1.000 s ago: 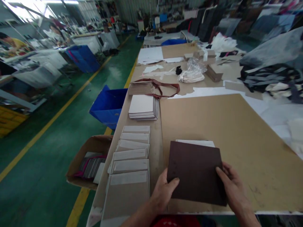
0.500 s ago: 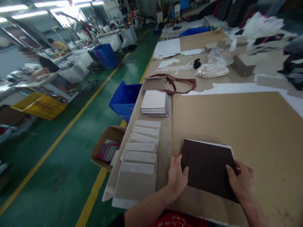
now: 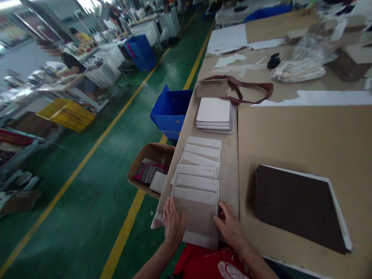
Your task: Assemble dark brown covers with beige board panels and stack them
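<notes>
My left hand [image 3: 173, 223] lies flat on the left edge of the nearest grey board [image 3: 197, 217], fingers stretched out. My right hand [image 3: 229, 224] touches that board's right edge, fingers curled against it. The board is the front one of an overlapping row of grey boards [image 3: 200, 170] running away along the table's left edge. To the right, a dark brown sheet [image 3: 296, 205] rests on a white sheet on the large brown cardboard [image 3: 305, 135], with no hand on it.
A stack of white boards [image 3: 215, 114] and a brown stack with a maroon strap [image 3: 232, 87] lie farther up the table. A cardboard box [image 3: 151, 170] and a blue bin [image 3: 171, 110] stand on the green floor at left. People work at distant benches.
Both hands have let go of the dark brown sheet and moved left onto the nearest grey board. The view has swung left and down.
</notes>
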`<action>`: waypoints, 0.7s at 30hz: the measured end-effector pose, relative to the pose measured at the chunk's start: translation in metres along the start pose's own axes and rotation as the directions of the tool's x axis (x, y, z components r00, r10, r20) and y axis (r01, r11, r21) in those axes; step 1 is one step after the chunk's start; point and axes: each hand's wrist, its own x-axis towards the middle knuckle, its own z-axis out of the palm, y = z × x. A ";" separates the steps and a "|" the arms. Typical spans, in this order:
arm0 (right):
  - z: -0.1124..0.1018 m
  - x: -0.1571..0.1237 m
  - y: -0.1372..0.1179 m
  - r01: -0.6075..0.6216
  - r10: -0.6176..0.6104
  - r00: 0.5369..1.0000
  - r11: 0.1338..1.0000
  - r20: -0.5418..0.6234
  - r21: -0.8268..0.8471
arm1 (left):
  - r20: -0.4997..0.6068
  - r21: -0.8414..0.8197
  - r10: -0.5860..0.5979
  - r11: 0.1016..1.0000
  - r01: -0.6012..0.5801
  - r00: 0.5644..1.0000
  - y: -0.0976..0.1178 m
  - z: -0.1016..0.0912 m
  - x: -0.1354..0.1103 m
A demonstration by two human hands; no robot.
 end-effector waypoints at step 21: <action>0.014 0.006 -0.036 -0.230 0.262 0.945 0.958 -0.196 0.170 | 0.058 -0.184 -0.019 0.983 0.029 0.998 -0.025 -0.003 0.001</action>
